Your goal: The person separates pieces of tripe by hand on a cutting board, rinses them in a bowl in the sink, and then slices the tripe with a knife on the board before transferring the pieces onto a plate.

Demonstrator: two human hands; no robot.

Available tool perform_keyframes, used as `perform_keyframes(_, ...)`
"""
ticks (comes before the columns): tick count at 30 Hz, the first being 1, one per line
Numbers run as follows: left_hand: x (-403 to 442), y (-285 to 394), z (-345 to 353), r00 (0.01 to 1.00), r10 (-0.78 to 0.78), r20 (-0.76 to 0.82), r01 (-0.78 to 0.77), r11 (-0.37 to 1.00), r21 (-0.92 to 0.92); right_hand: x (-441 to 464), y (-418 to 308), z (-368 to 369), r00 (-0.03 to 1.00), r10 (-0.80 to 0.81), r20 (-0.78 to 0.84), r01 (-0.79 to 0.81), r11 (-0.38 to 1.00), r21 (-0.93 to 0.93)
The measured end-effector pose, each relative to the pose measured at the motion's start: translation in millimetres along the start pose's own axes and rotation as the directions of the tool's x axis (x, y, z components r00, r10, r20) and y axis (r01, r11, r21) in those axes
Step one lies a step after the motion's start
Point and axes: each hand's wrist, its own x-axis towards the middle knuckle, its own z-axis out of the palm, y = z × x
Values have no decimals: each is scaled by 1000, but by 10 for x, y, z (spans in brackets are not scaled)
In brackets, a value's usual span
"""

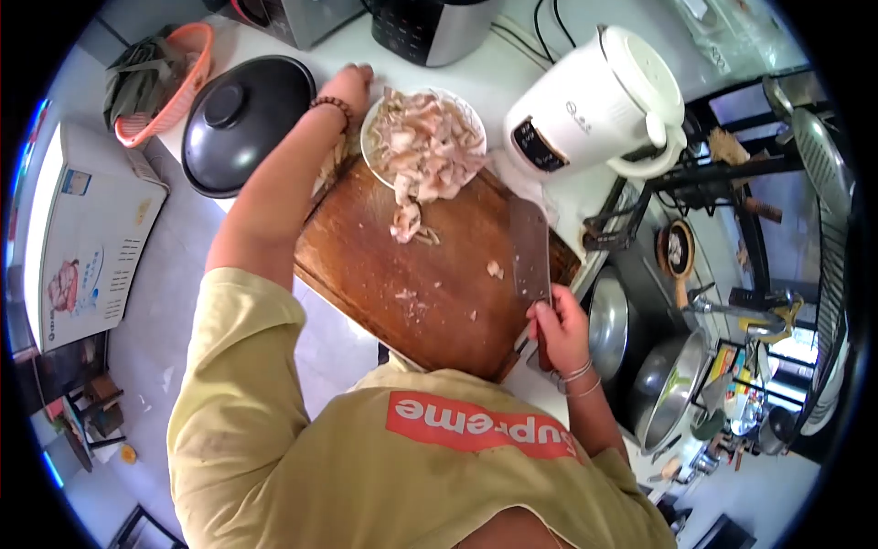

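Note:
My right hand [560, 328] grips the handle of a cleaver [529, 247], whose broad blade lies along the right side of the wooden cutting board [393, 265]. Beyond the board's far edge, my left hand [346, 89] is beside a white plate [368, 146]. Its fingers look curled, and whatever they hold is hidden. Torn pale oyster mushrooms [425, 137] are heaped on the plate, which overlaps the far part of the board. A mushroom piece [407, 222] lies just below the plate, and small scraps dot the board.
A black domed lid [240, 119] is left of my left forearm, near an orange basket [197, 78]. A white electric kettle [594, 101] stands at the far right. Metal bowls [672, 389] are at the right, and a white box [91, 229] is at the left.

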Motion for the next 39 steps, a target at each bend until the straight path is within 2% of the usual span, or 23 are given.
perform_keyframes(2,-67,43,-61,944,110,-313,-141,987,-81,1,82,-51,1000,-5,-10,5,1000,-6)
perform_keyframes(3,-124,110,-152,943,112,-312,-143,987,-78,-11,128,-66,1000,-6,-28,5,999,-35)
perform_keyframes(6,-290,373,-331,865,330,-378,-424,883,-199,-16,216,-86,999,-23,-45,20,998,-68)
perform_keyframes(10,-560,745,-288,843,443,-306,-523,806,-278,-77,183,-60,998,-32,-55,29,998,-51)
perform_keyframes(11,-582,798,-212,846,464,-264,-516,837,-182,-93,168,-56,997,-45,-56,43,998,-50)
perform_keyframes(12,-648,867,-181,884,432,-178,-460,872,-168,-112,155,-55,997,-50,-52,47,998,-45)
perform_keyframes(14,-633,918,-8,891,454,-29,-451,890,68,-151,145,-72,997,-65,-47,63,997,-38)
perform_keyframes(18,-822,1000,-131,855,518,-23,-511,850,125,-232,173,-123,993,-103,-53,101,994,-37)
perform_keyframes(20,-841,978,-203,871,471,-137,-465,882,75,-263,192,-155,992,-116,-56,114,992,-45)
perform_keyframes(21,-904,939,-267,797,536,-278,-560,829,-6,-274,205,-165,991,-115,-65,113,993,-30)
perform_keyframes(22,-979,910,-321,800,536,-270,-557,831,0,-286,219,-175,991,-113,-73,112,994,-14)
perform_keyframes(24,-1194,901,-440,895,418,-157,-439,887,-144,-294,252,-195,991,-116,-69,117,993,11)
perform_keyframes(25,-1342,888,-432,901,398,-174,-423,895,-142,-299,277,-205,991,-114,-71,116,993,17)
perform_keyframes(27,-1616,779,-285,948,316,-29,-316,929,-191,-309,302,-217,991,-116,-70,117,993,16)
perform_keyframes(28,-1761,775,-192,946,324,-19,-322,929,-182,-313,322,-222,991,-112,-77,114,993,30)
perform_keyframes(31,-2104,832,-76,948,309,77,-303,949,-82,-314,349,-249,992,-126,-16,126,992,-17)
perform_keyframes(33,-2188,1012,-37,966,201,160,-216,973,82,-326,360,-241,991,-134,-17,134,991,1)
perform_keyframes(34,-2175,1079,-21,966,206,159,-221,972,84,-339,361,-248,990,-140,-12,140,990,9)
perform_keyframes(37,-2085,1203,77,959,26,281,-82,979,187,-384,350,-250,990,-139,-13,139,990,1)
perform_keyframes(39,-2032,1241,123,951,-7,310,-57,978,199,-413,353,-254,988,-148,-35,147,989,-8)
